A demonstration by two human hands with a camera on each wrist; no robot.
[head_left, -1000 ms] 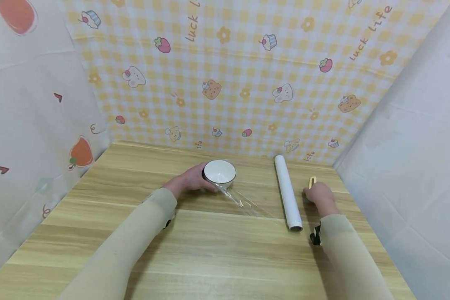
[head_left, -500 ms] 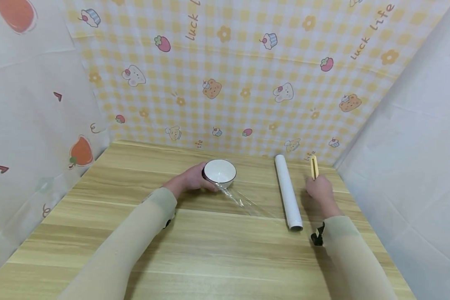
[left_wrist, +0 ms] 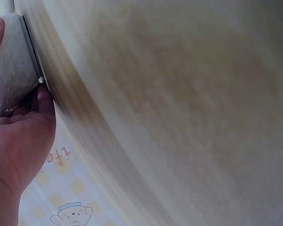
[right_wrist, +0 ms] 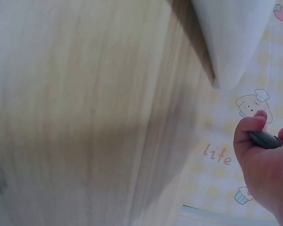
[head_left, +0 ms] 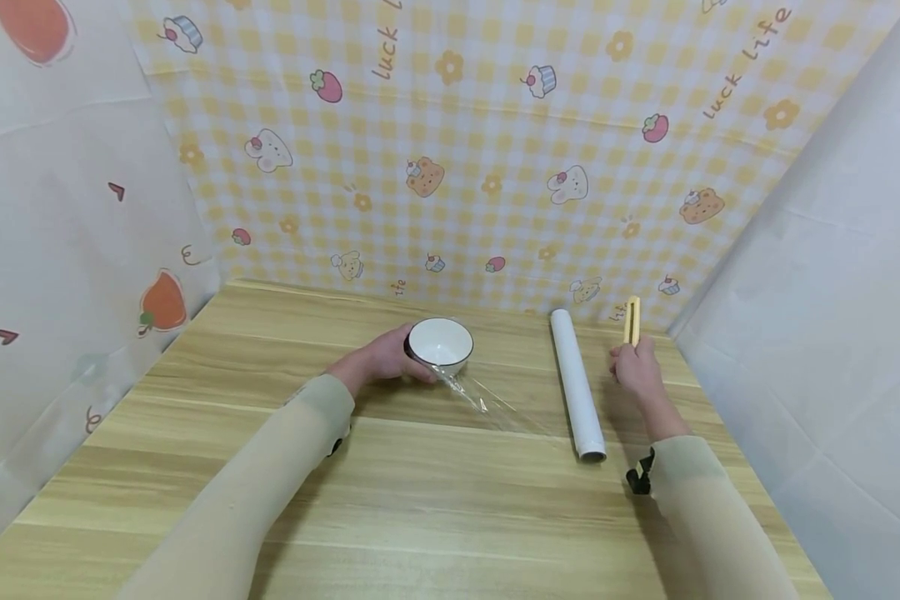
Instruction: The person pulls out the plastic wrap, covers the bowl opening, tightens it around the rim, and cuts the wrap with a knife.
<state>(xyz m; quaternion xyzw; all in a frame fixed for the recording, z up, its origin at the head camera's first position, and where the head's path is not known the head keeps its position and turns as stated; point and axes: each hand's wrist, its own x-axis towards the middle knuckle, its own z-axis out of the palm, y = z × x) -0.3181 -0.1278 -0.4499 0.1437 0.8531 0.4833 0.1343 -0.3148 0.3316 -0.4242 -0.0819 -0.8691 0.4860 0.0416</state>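
On the left of the head view, my left hand point(head_left: 384, 357) grips the side of a white bowl point(head_left: 440, 343) with a dark rim, thumb at the front. A strip of clear cling film point(head_left: 487, 404) runs from the bowl toward the white cling film roll point(head_left: 577, 385). In the left wrist view, film wrinkles over the bowl point(left_wrist: 16, 66) beside my fingers. Right of the roll, my right hand point(head_left: 640, 371) holds a yellow utility knife point(head_left: 632, 321), its slotted body pointing up. The right wrist view shows the knife's dark grey end point(right_wrist: 266, 140) between thumb and fingers.
The wood-grain table point(head_left: 420, 517) meets a yellow checked cloth backdrop point(head_left: 465, 225) behind the bowl and roll. White cloth walls point(head_left: 832, 333) close in the right and left sides. The roll lies lengthwise between my two hands.
My right hand has raised the utility knife and turned its yellow body upright, shifting slightly away from me. My left hand, the bowl, the film and the roll stay put.
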